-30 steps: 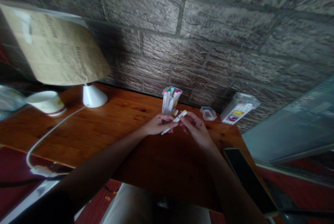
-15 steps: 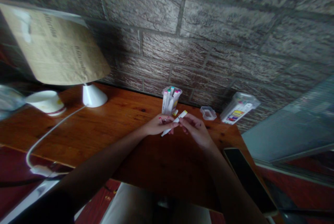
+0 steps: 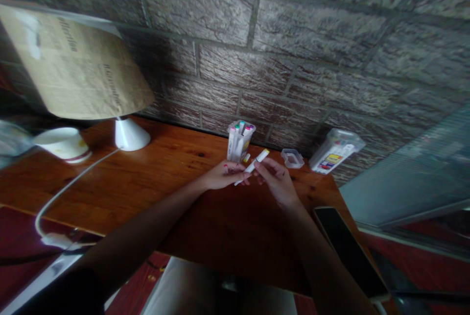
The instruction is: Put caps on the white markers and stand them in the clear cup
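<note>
A white marker [image 3: 251,167] with a yellow end slants between my two hands above the table. My left hand [image 3: 224,176] pinches its lower part with thumb and fingers. Higher up, near the yellow end, the fingers of my right hand [image 3: 274,178] grip the same marker. Just behind the hands stands a clear case [image 3: 240,141] holding several markers with pink, teal, green and purple ends. A small yellow-topped piece, perhaps a cap [image 3: 246,157], lies at the foot of that case, partly behind my left hand.
A clear plastic lid [image 3: 293,158] and a second marker case [image 3: 335,152] are at the back right. A phone [image 3: 348,251] lies along the right edge. On the left are a lamp [image 3: 132,134], its cord and a paper cup [image 3: 64,144]. The brick wall [image 3: 227,70] bounds the back.
The marker has shifted up and to the right, its yellow end now farther from my left hand. Both hands stay nearly in place around it.
</note>
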The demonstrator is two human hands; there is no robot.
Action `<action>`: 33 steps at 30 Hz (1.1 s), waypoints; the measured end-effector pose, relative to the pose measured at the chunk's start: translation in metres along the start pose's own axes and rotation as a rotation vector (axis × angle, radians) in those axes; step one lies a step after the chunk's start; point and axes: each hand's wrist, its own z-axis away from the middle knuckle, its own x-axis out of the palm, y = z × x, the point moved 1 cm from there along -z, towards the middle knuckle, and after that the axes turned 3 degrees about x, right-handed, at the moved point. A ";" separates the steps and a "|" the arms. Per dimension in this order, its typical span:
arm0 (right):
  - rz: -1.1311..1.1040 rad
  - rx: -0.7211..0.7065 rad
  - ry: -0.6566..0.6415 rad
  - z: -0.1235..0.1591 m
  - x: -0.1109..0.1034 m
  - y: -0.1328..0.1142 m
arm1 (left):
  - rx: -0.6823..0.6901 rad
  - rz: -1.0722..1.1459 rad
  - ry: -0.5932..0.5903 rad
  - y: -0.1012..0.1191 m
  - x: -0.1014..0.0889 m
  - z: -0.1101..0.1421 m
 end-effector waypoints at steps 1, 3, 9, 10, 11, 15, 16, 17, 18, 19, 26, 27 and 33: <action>-0.043 0.002 -0.001 0.000 0.001 0.001 | 0.009 -0.005 -0.013 -0.002 0.000 0.000; -0.127 -0.005 0.008 0.000 0.003 0.004 | 0.029 -0.003 -0.035 -0.003 0.001 0.000; -0.136 -0.090 -0.058 0.003 0.010 0.007 | 0.038 0.056 -0.036 0.000 0.003 0.001; -0.109 -0.093 -0.074 0.003 0.011 0.007 | 0.038 0.064 -0.032 0.000 0.004 0.001; -0.085 -0.095 -0.082 0.004 0.012 0.007 | 0.037 0.068 -0.028 0.000 0.004 0.001; -0.057 -0.102 -0.054 0.004 0.012 0.006 | 0.031 0.073 -0.032 -0.001 0.004 0.001; -0.060 -0.098 -0.033 0.003 0.011 0.006 | 0.025 0.066 -0.034 -0.001 0.004 0.001; -0.063 -0.090 -0.008 0.002 0.010 0.007 | 0.019 0.053 -0.031 -0.001 0.004 0.001; -0.069 -0.080 0.018 0.002 0.008 0.007 | 0.012 0.039 -0.021 0.000 0.004 0.001; -0.081 -0.067 0.041 0.001 0.007 0.008 | 0.006 0.026 -0.009 0.000 0.004 0.001; -0.360 0.091 0.051 0.000 0.007 0.006 | -0.011 0.063 0.007 0.004 0.004 -0.001; -0.391 0.090 0.043 0.001 0.008 0.005 | -0.011 0.077 0.002 0.004 0.004 -0.001; -0.481 0.107 0.004 0.000 0.011 0.000 | -0.036 0.124 0.048 0.000 0.003 -0.002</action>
